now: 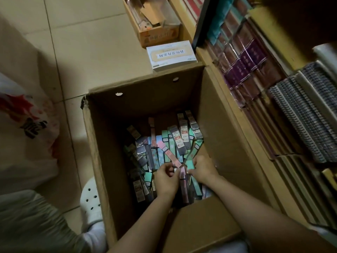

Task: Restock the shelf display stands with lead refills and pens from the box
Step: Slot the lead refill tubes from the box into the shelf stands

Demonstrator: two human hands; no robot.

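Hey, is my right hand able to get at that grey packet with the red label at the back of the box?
Probably yes. The right hand is already inside the open box, and the grey packet lies on top of the pile with nothing over it.

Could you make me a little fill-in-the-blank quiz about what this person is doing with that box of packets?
1. Both hands reach into a big open ____ box.
2. The left hand holds a long ____ packet.
3. The white flat box lies on the ____ beyond the big box.
4. Spiral notebooks fill the shelf on the ____ side.

Missing words: cardboard; pink; floor; right
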